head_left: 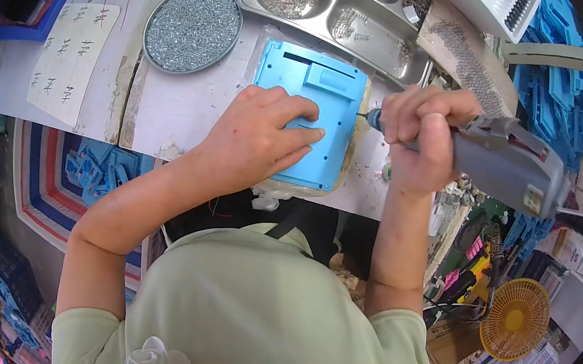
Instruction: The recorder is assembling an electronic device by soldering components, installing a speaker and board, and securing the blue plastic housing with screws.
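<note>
Panel (pixel 328 150), blue, lies flat on a pale pad (pixel 350 157) over the worktable (pixel 167 107), directly before you, with a raised block (pixel 328 80) near its far edge. Fastening appears under way: the bit (pixel 362 115) of your power screwdriver (pixel 501 164) is at the panel's right edge. Some holes (pixel 338 123) look unfilled, so work probably remains; which points are finished cannot be told. Your left hand (pixel 262 126) rests palm down, fingers loosely spread and bent, steadying the panel without grasping it. Your right hand (pixel 423 130) is wrapped firmly around the screwdriver, bit aimed left.
</note>
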Tool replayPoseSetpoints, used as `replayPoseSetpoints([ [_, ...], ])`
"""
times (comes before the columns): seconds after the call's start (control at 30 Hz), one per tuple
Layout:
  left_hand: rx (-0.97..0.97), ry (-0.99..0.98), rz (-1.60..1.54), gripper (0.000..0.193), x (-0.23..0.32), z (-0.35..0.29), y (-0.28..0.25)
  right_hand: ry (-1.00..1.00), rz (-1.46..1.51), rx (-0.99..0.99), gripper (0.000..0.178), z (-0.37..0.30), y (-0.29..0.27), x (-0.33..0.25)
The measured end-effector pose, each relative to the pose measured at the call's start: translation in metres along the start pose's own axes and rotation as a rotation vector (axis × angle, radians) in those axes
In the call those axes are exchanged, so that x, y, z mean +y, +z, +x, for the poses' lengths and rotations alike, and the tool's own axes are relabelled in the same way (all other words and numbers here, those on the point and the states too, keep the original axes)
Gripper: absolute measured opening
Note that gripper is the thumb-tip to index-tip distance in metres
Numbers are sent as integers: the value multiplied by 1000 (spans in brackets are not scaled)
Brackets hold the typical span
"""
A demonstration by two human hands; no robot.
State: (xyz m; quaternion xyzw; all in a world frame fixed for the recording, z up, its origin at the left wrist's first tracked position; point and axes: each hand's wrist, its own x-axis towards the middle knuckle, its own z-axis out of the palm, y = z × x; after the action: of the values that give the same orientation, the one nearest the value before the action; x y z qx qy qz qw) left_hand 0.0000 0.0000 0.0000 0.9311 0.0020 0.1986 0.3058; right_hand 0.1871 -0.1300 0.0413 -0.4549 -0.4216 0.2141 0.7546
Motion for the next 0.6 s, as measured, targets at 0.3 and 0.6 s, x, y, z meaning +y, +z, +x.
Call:
replayPoseSetpoints([
  [0.3, 10, -100, -96, 32, 2, 8, -3, 157, 94, 1, 27, -42, 14, -32],
  [0.6, 272, -21, 125, 33, -19, 24, -61, -43, 98, -136, 35, 6, -1, -77],
])
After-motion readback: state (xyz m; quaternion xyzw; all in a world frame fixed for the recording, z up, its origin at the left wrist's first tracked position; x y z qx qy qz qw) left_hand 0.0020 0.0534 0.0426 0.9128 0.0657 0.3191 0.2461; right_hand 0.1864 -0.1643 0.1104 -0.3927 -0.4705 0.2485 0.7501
